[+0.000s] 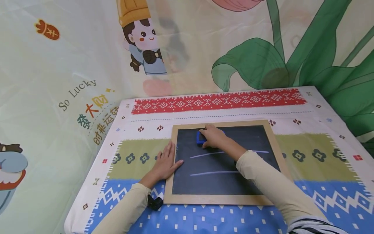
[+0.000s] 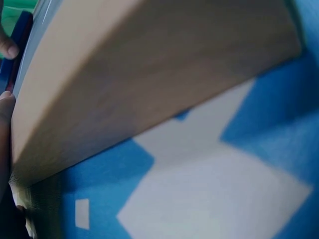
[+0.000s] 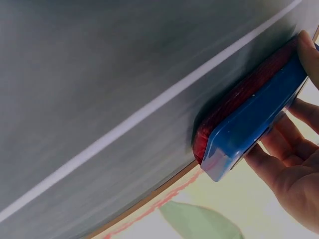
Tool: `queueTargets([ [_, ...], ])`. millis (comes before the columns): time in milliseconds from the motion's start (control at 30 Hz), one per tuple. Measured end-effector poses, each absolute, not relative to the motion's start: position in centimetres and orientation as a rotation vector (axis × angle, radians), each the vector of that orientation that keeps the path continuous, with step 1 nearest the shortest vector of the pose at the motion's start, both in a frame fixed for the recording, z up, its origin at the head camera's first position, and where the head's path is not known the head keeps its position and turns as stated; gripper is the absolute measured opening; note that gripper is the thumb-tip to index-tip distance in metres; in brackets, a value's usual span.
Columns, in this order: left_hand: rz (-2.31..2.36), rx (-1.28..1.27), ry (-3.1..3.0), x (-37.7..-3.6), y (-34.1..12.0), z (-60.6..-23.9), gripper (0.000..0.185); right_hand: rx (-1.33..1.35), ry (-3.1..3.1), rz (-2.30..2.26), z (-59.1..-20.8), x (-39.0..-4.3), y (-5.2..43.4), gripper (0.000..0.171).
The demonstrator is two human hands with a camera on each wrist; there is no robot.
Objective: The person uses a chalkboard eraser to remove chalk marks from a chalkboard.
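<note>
A blackboard [image 1: 216,185] in a pale wooden frame lies on the table, with two chalk lines [image 1: 214,172] across it. My right hand [image 1: 214,136] grips a blue eraser [image 1: 200,139] against the board near its top edge, above the upper line. In the right wrist view the eraser [image 3: 254,117] shows a red felt underside on the dark surface, thumb on one side and fingers on the other. My left hand [image 1: 165,162] rests along the frame's left side, fingers straight and thumb over the edge. The left wrist view mostly shows the frame's side [image 2: 124,84].
A patterned tablecloth [image 1: 222,221] in blue, green, white and red covers the table. A small black object [image 1: 155,202] sits at the left wrist, near the board's lower left corner. Behind the table hangs a printed cloth [image 1: 187,58] with a cartoon figure and green leaves.
</note>
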State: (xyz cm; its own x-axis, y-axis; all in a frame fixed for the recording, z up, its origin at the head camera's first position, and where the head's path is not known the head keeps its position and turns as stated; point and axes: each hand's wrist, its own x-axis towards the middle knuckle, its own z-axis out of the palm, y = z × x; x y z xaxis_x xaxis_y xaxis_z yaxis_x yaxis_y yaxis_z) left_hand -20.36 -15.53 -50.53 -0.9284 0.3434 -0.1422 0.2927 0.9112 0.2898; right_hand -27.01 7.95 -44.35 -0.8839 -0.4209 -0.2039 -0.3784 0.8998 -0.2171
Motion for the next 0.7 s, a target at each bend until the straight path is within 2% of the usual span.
queueTargets([
  [700, 0.439, 0.503, 2.895, -20.2, -15.6, -50.2, 0.081, -0.544, 2.859, -0.306, -44.3, -25.8, 15.4, 0.071],
])
